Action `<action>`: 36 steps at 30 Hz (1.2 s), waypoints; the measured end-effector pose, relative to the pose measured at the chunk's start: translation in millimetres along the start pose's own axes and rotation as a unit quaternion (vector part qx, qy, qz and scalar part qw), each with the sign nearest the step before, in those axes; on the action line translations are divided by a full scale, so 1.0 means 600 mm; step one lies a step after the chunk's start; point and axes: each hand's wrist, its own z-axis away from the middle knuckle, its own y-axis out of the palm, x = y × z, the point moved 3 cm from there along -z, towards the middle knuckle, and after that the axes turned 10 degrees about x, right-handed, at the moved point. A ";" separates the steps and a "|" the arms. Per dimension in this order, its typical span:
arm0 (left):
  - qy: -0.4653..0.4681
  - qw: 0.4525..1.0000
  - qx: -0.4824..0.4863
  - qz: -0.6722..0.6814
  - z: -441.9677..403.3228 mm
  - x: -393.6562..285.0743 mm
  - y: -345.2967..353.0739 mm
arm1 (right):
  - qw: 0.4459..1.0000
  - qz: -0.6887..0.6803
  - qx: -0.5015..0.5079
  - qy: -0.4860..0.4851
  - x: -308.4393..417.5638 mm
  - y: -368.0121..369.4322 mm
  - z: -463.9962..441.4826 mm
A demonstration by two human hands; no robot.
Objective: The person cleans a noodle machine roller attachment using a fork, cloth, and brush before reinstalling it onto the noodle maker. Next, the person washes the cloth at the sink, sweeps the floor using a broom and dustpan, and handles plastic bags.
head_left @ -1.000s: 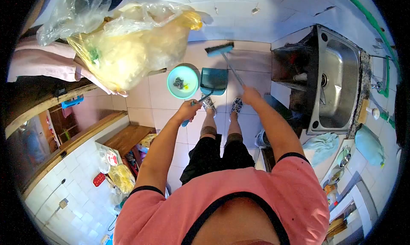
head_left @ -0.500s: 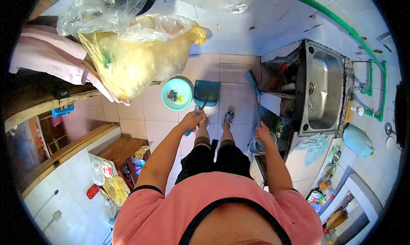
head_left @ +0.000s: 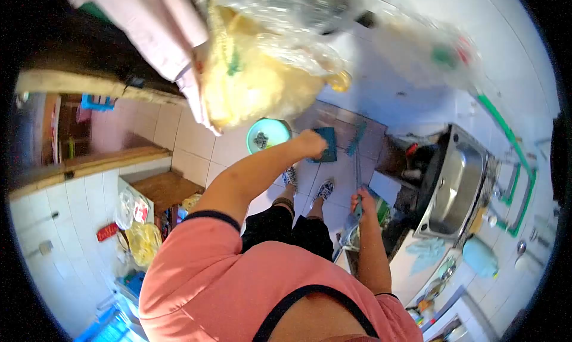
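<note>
My left hand (head_left: 312, 145) reaches forward and is closed on the handle of a dark teal dustpan (head_left: 326, 150); the hand hides the handle. A turquoise basin (head_left: 282, 129) stands on the floor just left of the dustpan, with a grey clump (head_left: 261, 140) inside. At the right, my right hand (head_left: 364, 203) wraps around the long handle of a broom (head_left: 358, 174). The broom's blue-green bristles (head_left: 356, 139) are low over the tiles, to the right of the dustpan. Whether they touch the floor I cannot tell.
Plastic bags (head_left: 268, 73) hang overhead in front, beside a pink cloth (head_left: 155, 32). A steel sink (head_left: 456, 187) on a counter stands at the right, with a dark opening below. A wooden-topped cabinet (head_left: 161, 193) is at the left. My shoes (head_left: 325, 189) are on the tiled floor.
My left arm has stretched forward and its hand now overlaps the dustpan. My right hand still grips the broom. The whole view has tilted, and the hanging bags appear farther right.
</note>
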 end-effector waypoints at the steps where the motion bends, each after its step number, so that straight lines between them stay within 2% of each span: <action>1: 0.011 0.999 -0.037 -0.023 -0.028 0.022 -0.008 | 0.994 -0.108 -0.004 0.015 0.015 0.001 -0.036; 2: -0.004 0.999 -0.016 -0.036 -0.042 0.036 -0.031 | 0.993 -0.105 0.054 0.013 0.038 0.003 -0.078; 4: -0.026 0.994 0.036 -0.102 -0.068 0.065 -0.065 | 0.972 -0.232 -0.032 -0.023 0.098 0.122 -0.066; 6: -0.114 0.986 -0.108 -0.052 -0.129 0.108 -0.064 | 0.963 -0.253 0.088 0.000 0.146 0.128 -0.149; 8: -0.121 0.981 -0.149 -0.037 -0.157 0.139 -0.066 | 0.961 -0.232 0.123 -0.082 0.192 0.129 -0.230; 9: -0.126 0.978 -0.163 -0.028 -0.152 0.150 -0.072 | 0.964 -0.222 0.123 -0.073 0.204 0.157 -0.235; 11: -0.098 0.962 -0.225 -0.123 -0.069 0.139 -0.121 | 0.968 -0.186 0.109 -0.132 0.226 0.223 -0.215; 13: -0.092 0.941 -0.318 -0.072 -0.054 0.137 -0.098 | 0.971 -0.153 0.144 -0.110 0.248 0.209 -0.237; 14: -0.085 0.931 -0.355 0.008 -0.033 0.130 -0.086 | 0.971 -0.130 0.179 -0.096 0.242 0.216 -0.246; 15: -0.086 0.911 -0.393 0.090 0.004 0.123 -0.060 | 0.979 -0.085 0.128 -0.133 0.218 0.248 -0.205; 16: -0.074 0.915 -0.368 0.149 0.042 0.114 -0.020 | 0.981 -0.034 0.083 -0.169 0.194 0.278 -0.150; 17: -0.062 0.912 -0.347 0.209 0.080 0.099 0.020 | 0.975 0.061 0.118 -0.178 0.165 0.262 -0.140; 18: -0.080 0.885 -0.393 0.235 0.120 0.083 0.077 | 0.957 0.153 0.158 -0.192 0.146 0.244 -0.123; 19: -0.094 0.855 -0.441 0.256 0.144 0.067 0.155 | 0.965 0.155 0.161 -0.136 0.115 0.232 -0.105; 20: -0.168 0.851 -0.427 0.256 0.139 0.058 0.255 | 0.971 0.157 0.158 -0.084 0.083 0.217 -0.074; 21: -0.179 0.861 -0.360 0.310 0.164 0.051 0.343 | 0.957 0.249 0.127 -0.081 0.054 0.168 -0.075; 22: -0.212 0.825 -0.276 0.446 0.240 0.025 0.384 | 0.947 0.296 0.122 -0.013 0.027 0.127 -0.082; 23: -0.279 0.789 -0.283 0.468 0.318 -0.006 0.436 | 0.919 0.301 0.254 0.017 0.005 0.053 -0.111; 24: -0.310 0.771 -0.260 0.492 0.390 -0.031 0.492 | 0.919 0.345 0.187 0.031 -0.025 0.063 -0.070; 25: -0.422 0.648 -0.236 0.589 0.411 -0.066 0.589 | 0.913 0.388 0.122 0.041 -0.049 0.067 -0.006; 26: -0.483 0.608 -0.250 0.579 0.434 -0.091 0.699 | 0.887 0.441 0.125 0.055 -0.075 0.061 0.008; 27: -0.524 0.539 -0.227 0.618 0.501 -0.128 0.721 | 0.858 0.492 0.126 0.071 -0.085 0.060 0.014; 28: -0.565 0.470 -0.261 0.626 0.534 -0.160 0.785 | 0.850 0.505 0.132 0.072 -0.090 0.076 0.020; 29: -0.564 0.334 -0.306 0.691 0.556 -0.189 0.852 | 0.806 0.557 0.171 0.106 -0.104 0.102 0.027; 30: -0.584 0.262 -0.334 0.692 0.570 -0.216 0.920 | 0.753 0.608 0.206 0.141 -0.116 0.130 0.029; 31: -0.601 0.190 -0.358 0.689 0.591 -0.241 0.939 | 0.742 0.620 0.210 0.142 -0.123 0.159 0.023; 32: -0.600 0.176 -0.363 0.691 0.594 -0.258 0.950 | 0.740 0.622 0.212 0.147 -0.132 0.194 0.010; 34: -0.491 -0.078 -0.452 0.741 0.649 -0.302 0.891 | 0.734 0.623 0.242 0.119 -0.160 0.293 -0.004; 36: -0.471 -0.112 -0.467 0.740 0.638 -0.305 0.916 | 0.719 0.637 0.273 0.052 -0.182 0.406 -0.008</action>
